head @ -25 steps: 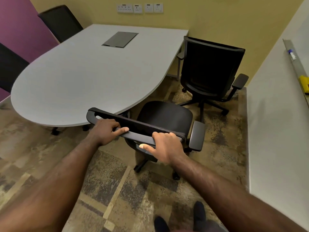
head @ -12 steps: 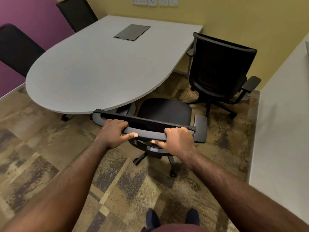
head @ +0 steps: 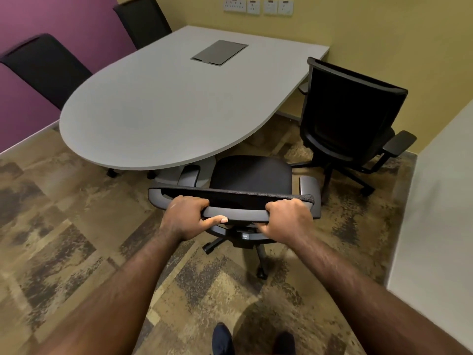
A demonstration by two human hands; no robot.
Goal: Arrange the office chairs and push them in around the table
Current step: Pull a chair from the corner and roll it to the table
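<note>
A black office chair point(head: 252, 175) with grey armrests stands at the rounded near end of the grey table point(head: 163, 103), its seat front just under the table edge. My left hand point(head: 185, 216) grips the top rail of its backrest on the left. My right hand point(head: 288, 217) grips the same rail on the right. A second black chair point(head: 350, 116) stands to the right, apart from the table's right side, its back toward me. Two more black chairs point(head: 48, 65) point(head: 142, 19) sit along the table's far left side by the purple wall.
A white counter or wall point(head: 440, 213) closes off the right side. A grey cable hatch point(head: 220, 52) is set into the tabletop. Wall sockets point(head: 258, 6) sit on the yellow wall behind. My shoes point(head: 253, 340) show on the patterned carpet below.
The chair in my hands has turned to face the table squarely and moved closer to it, its left armrest now near the table edge. My view has shifted leftward.
</note>
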